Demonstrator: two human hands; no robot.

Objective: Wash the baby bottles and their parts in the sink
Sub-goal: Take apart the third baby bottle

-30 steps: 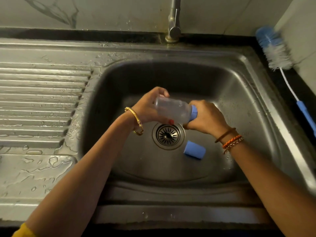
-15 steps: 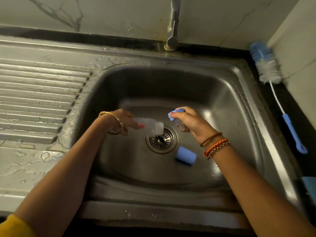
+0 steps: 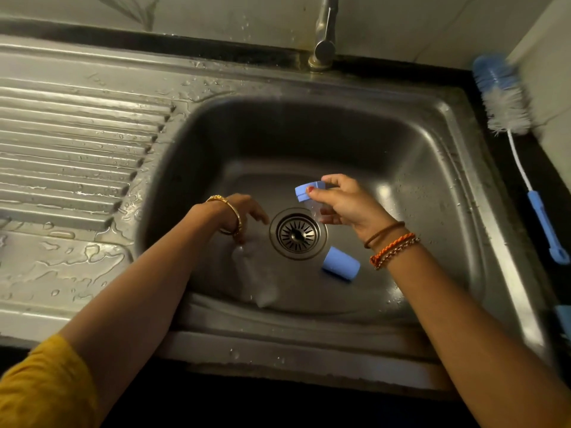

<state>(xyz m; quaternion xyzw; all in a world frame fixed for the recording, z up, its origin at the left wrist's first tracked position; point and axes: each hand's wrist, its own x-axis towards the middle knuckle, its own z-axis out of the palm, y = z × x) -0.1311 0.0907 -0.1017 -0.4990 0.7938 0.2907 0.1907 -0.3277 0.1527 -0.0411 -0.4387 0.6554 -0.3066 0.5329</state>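
Left arm: mustard-yellow sleeve (image 3: 46,384), gold bangle (image 3: 230,211). Right wrist: brown band (image 3: 384,233), orange and beaded bracelets (image 3: 394,251) (stacked together). Red nail polish.

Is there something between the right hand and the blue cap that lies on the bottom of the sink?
Nothing visible stands between them. The blue cylindrical plastic cap lies on its side on the steel sink floor, just below the right hand. That hand is occupied, though: it pinches the blue screw ring with its clear nipple.

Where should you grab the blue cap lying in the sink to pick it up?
Grip the blue cap across its round sides, coming straight down from above. It lies on its side on the sink floor beside the drain, so its curved wall faces up and nothing touches it.
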